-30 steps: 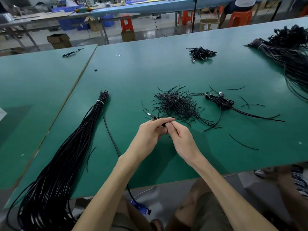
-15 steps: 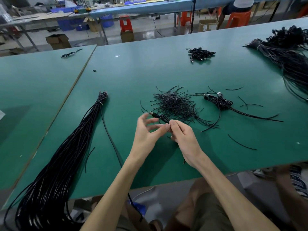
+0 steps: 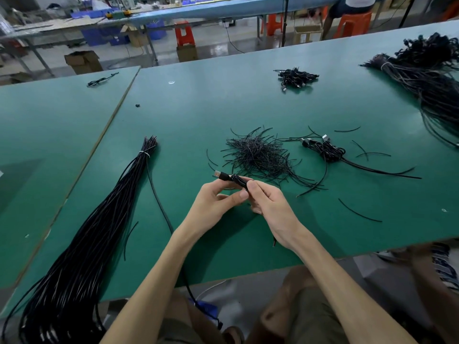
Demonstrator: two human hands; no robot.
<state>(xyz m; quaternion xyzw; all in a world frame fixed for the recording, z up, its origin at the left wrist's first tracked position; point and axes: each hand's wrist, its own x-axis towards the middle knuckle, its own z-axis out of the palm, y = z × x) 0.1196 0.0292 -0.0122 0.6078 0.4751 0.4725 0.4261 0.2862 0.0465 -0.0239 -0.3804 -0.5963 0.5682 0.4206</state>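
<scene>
I observe the cable (image 3: 232, 178) held over the table (image 3: 198, 108), plug pointing to 10 o'clock. The left hand (image 3: 213, 204) grasps it from beneath; the right hand (image 3: 270, 207) pinches its 4 o'clock end. The ties (image 3: 258, 155) lie at 1 o'clock, the bundle (image 3: 99, 219) at 8 o'clock.

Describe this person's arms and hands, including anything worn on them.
The left arm and right arm are bare as far as the frame shows, with no sleeves in view. The left hand and right hand wear no gloves, rings, watch or bracelet.
</scene>
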